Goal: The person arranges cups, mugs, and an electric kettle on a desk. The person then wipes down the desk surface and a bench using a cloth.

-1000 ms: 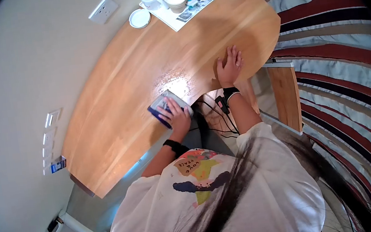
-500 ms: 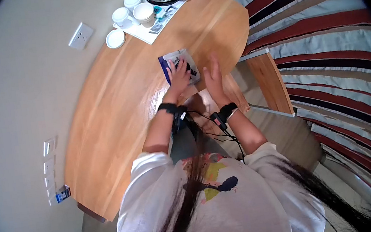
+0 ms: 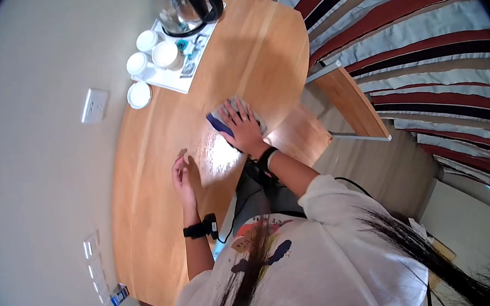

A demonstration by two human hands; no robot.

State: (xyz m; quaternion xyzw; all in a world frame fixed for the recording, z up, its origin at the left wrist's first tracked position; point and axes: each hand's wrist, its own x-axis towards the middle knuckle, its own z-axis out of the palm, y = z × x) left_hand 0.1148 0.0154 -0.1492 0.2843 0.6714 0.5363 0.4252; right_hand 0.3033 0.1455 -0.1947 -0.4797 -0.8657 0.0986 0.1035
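Note:
A flat, pale plastic packet (image 3: 219, 123) with a dark blue edge lies on the wooden table. My right hand (image 3: 243, 130) rests flat over it, fingers spread, hiding most of its face. To the left, my left hand (image 3: 184, 185) is held just above the tabletop, turned on its side. Its fingers are loosely bent, and I see nothing held in them. Each wrist wears a black strap with a small device.
A white tray (image 3: 184, 87) at the back holds several white cups (image 3: 166, 55), small packets and a glass kettle (image 3: 182, 17) with a black handle. A round white lid or dish (image 3: 139, 95) sits beside it. A striped curtain (image 3: 387, 13) hangs at the right.
My left hand has left the packet and moved left over the table. My right hand has come down onto the packet. The camera view has shifted.

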